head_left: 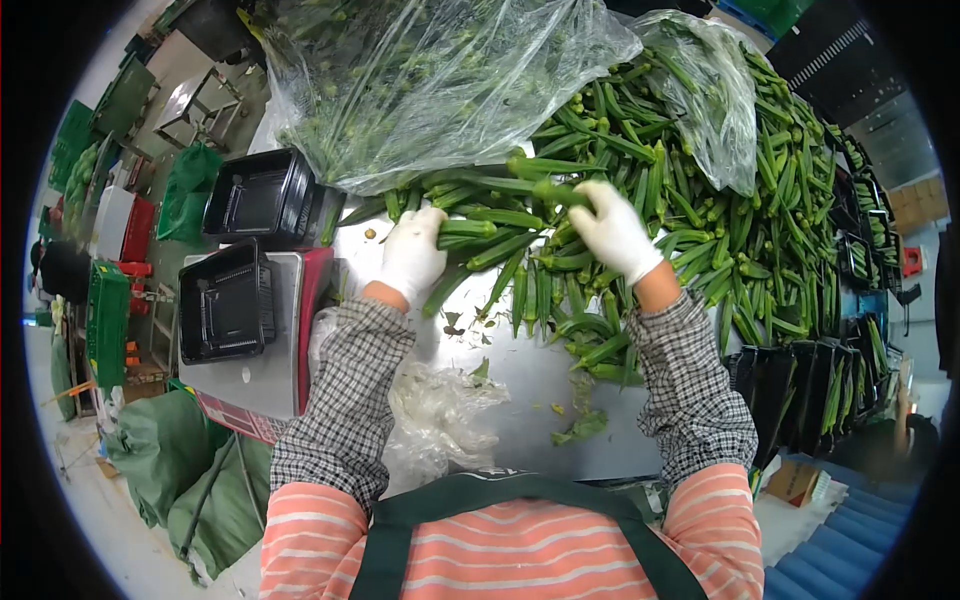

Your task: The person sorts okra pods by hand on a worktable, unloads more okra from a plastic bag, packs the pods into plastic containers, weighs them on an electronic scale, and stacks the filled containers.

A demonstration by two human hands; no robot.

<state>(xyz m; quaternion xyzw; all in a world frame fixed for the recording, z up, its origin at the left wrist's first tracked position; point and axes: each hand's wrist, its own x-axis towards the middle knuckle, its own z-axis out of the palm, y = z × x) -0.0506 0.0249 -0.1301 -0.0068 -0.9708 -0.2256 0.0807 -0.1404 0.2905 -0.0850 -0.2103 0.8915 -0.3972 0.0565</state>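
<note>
Left hand (412, 252) closed around the ends of a few okra pods (470, 229); right hand (612, 232) pinching a pod at the edge of the big okra heap (780, 250). Pods lie between and around both gloves, mid-table.

Risks: pods could slip from the left hand, likely if the loose bunch is gripped only at the ends. Pulling from the heap could start a slide. Leaf scraps (582, 428) or crumpled plastic (440, 410) might get picked up too.

Surface: shiny metal table (520, 375), plastic bag (430, 90) over the far-left okra. Scale (230, 385) at left carrying a black tray (225, 310); tray stack (255, 195) behind.

Room: green sacks (155, 445) and green crate (107, 330) left, cardboard box (792, 481) lower right.
</note>
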